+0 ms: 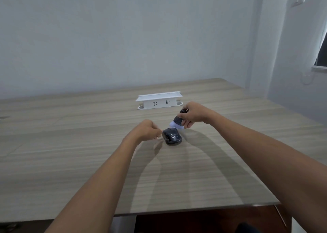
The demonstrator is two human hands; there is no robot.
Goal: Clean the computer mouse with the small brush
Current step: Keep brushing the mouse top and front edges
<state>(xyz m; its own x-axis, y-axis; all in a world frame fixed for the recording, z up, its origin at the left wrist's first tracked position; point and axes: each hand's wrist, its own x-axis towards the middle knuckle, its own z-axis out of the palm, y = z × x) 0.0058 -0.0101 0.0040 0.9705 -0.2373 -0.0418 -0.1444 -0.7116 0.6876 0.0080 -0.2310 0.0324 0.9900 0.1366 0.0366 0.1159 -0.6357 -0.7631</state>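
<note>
A dark computer mouse (172,136) with white lettering lies on the wooden table (70,153), near its middle. My left hand (147,132) rests against the mouse's left side, with curled fingers touching its edge. My right hand (192,114) grips a small brush (177,122) with a dark handle and pale bristles. The bristles point down, just above the far end of the mouse.
A white socket box (159,100) with an open lid stands on the table behind the hands. The table's near edge (194,210) runs below my forearms. A wall rises at the back, and a window sits at the far right.
</note>
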